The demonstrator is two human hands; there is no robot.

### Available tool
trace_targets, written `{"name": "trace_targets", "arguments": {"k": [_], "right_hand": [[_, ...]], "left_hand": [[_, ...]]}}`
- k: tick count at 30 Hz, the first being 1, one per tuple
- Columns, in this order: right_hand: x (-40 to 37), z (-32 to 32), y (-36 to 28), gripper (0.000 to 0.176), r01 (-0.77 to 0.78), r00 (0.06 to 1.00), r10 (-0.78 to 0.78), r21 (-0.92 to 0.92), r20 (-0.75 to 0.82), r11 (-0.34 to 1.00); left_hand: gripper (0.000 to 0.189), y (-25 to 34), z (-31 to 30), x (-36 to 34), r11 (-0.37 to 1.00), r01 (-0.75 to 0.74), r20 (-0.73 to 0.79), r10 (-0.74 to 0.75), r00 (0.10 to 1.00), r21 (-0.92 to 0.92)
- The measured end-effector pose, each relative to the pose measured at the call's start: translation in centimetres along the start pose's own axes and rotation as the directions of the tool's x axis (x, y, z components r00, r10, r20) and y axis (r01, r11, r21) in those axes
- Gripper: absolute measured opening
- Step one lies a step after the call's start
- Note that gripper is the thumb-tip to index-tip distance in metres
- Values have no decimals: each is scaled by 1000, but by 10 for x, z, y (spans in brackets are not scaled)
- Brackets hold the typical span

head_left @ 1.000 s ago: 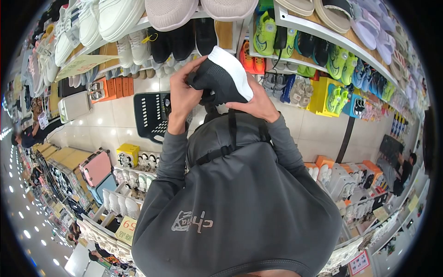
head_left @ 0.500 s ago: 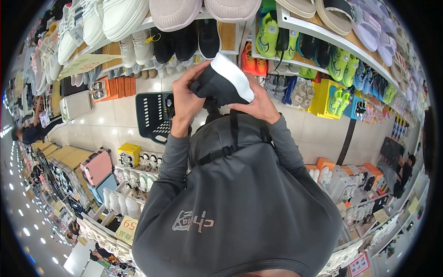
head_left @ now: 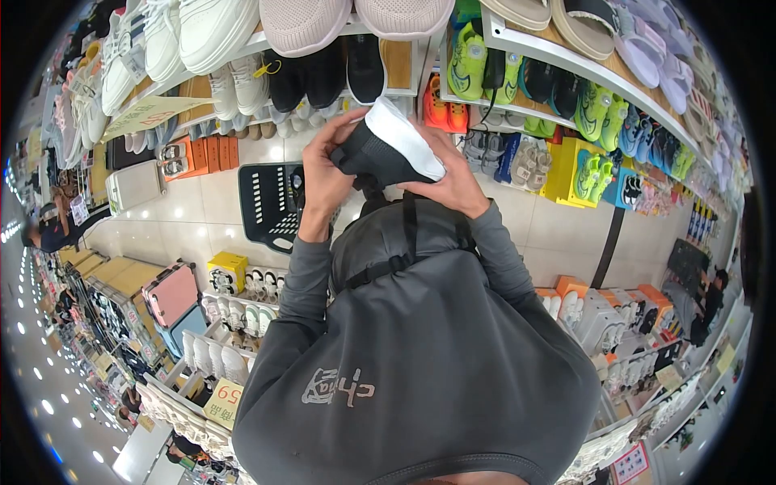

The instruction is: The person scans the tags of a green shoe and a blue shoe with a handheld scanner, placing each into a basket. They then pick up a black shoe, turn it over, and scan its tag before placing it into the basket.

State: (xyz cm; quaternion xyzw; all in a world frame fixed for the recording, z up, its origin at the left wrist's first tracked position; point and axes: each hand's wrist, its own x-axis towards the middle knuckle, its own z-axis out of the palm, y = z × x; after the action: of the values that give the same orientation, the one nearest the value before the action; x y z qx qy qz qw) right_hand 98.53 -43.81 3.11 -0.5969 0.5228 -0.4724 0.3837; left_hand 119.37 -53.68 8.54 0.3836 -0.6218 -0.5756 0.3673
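A black sneaker with a thick white sole is held up in front of my chest, tilted so that part of the sole faces up and to the right. My left hand closes round the black fabric at its left end. Against the white sole at the right lies my right hand, its thumb under the lower edge and its fingers partly hidden behind the shoe. Just beyond, black shoes stand on a shelf.
Shelves of white sneakers, pale pink shoes and neon green shoes curve ahead. A dark shopping basket sits on the tiled floor at left. Behind it are a pink suitcase and shoe racks. Other people are at the far sides.
The shoe has turned slightly, showing more of its white underside. The fingers of my right hand have shifted along the sole. My left hand stays nearly in place.
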Motion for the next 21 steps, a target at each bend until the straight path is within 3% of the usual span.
{"name": "trace_targets", "arguments": {"k": [3, 6, 9, 15, 21], "right_hand": [[1, 3, 4, 96, 3, 1000, -3, -4, -15, 1000], [-1, 9, 7, 92, -39, 998, 39, 18, -46, 999], [0, 14, 7, 89, -87, 994, 88, 16, -60, 996], [4, 14, 10, 88, -157, 987, 158, 20, -33, 987], [10, 17, 3, 94, -46, 997, 35, -174, -70, 984]], "left_hand": [[34, -20, -2, -3, 964, 50, -80, -73, 994, -260], [23, -32, 1, -8, 942, 18, -193, -87, 977, -336], [17, -41, -9, -15, 947, 171, -129, -212, 969, -271], [21, -35, -9, -23, 955, 272, -20, -276, 961, -121], [25, -37, 7, -18, 907, 260, -143, -320, 937, -330]]}}
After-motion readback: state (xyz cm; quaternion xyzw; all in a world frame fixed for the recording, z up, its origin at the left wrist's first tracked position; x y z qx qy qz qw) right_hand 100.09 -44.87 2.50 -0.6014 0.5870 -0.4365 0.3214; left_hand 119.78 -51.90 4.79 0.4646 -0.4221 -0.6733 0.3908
